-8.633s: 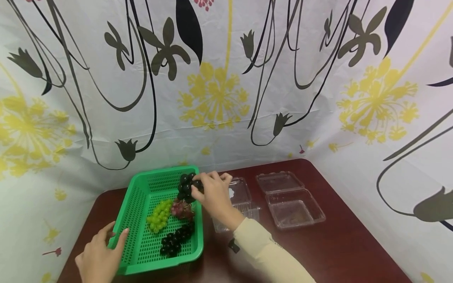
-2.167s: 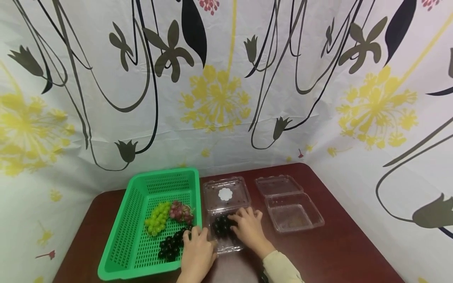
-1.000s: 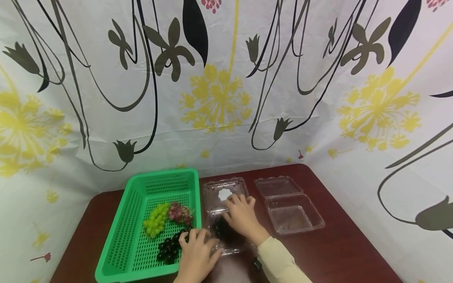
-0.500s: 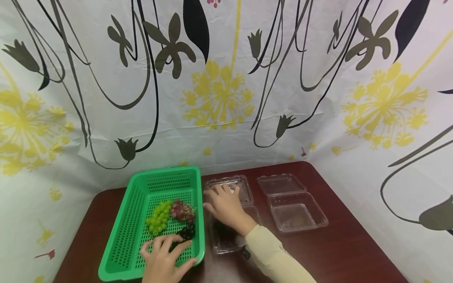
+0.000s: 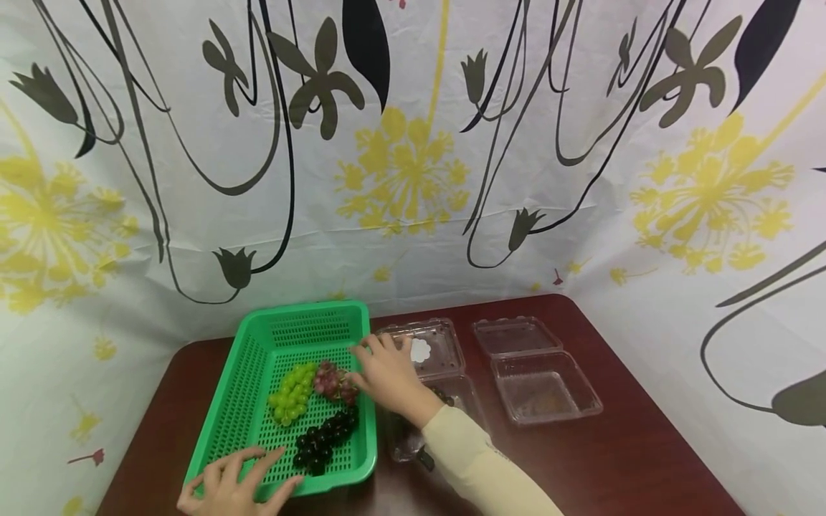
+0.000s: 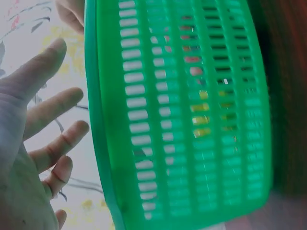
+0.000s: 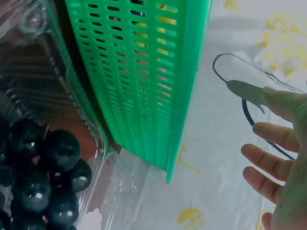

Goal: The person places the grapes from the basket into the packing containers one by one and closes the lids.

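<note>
A green plastic basket holds green grapes, red grapes and a bunch of black grapes. My left hand is over the basket's front left corner, fingers spread and holding nothing. Above the right rim, beside the red grapes, hovers my right hand; the right wrist view shows its fingers loosely bent and apart from the fruit. More black grapes lie in a clear clamshell box just right of the basket. My right forearm hides part of that box in the head view.
A second clear clamshell box stands open farther right on the dark red table. Patterned cloth hangs behind and along the sides. A white flower-shaped label is on the first box's lid.
The right hand earlier lifted black grapes from the basket; they are now in the near box. It has since moved left to the basket rim. The left hand has moved left from beside the box.
</note>
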Available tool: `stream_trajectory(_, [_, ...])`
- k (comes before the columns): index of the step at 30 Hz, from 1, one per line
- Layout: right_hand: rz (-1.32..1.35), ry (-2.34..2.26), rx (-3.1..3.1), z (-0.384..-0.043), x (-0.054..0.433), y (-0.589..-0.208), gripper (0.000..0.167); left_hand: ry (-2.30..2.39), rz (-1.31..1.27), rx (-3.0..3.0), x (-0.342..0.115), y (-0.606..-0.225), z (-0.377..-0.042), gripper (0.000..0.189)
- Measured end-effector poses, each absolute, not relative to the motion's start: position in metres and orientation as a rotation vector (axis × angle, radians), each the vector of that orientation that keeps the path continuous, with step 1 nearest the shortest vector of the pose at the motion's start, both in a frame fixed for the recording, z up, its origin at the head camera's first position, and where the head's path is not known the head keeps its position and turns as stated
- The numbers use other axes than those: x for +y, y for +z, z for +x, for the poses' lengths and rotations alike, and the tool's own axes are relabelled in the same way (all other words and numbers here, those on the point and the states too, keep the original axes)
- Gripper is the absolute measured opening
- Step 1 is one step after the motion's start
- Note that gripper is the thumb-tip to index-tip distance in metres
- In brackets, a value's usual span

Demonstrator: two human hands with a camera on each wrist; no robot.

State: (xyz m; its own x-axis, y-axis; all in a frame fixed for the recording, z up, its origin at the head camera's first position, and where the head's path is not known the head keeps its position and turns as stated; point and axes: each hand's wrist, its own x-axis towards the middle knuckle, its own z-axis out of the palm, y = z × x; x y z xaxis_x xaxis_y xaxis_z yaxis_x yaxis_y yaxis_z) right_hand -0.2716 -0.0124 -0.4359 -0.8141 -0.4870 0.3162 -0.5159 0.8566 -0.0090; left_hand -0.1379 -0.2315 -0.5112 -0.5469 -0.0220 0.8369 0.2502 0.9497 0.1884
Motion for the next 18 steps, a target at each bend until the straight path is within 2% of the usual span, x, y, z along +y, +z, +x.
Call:
stream_trajectory(4, [0.765, 0.095, -2.730, -0.273, -0.022, -0.435, 0.047, -0.323, -0.135, -2.248, -0.239, -0.517, -0.130, 0.069])
stream_trajectory(8, [0.768, 0.058, -2.741, -0.274, -0.030, -0.440, 0.046, -0.280, -0.125, -2.369, -0.239, -0.524, -0.122, 0.050])
stream_trajectory(11, [0.773, 0.036, -2.747, -0.276, -0.036, -0.447, 0.045, -0.285, -0.126, -2.389, -0.237, -0.529, -0.120, 0.044])
stream_trajectory(18, [0.805, -0.037, -2.735, -0.280, -0.046, -0.462, 0.044, -0.265, -0.197, -2.271, -0.237, -0.541, -0.123, 0.065])
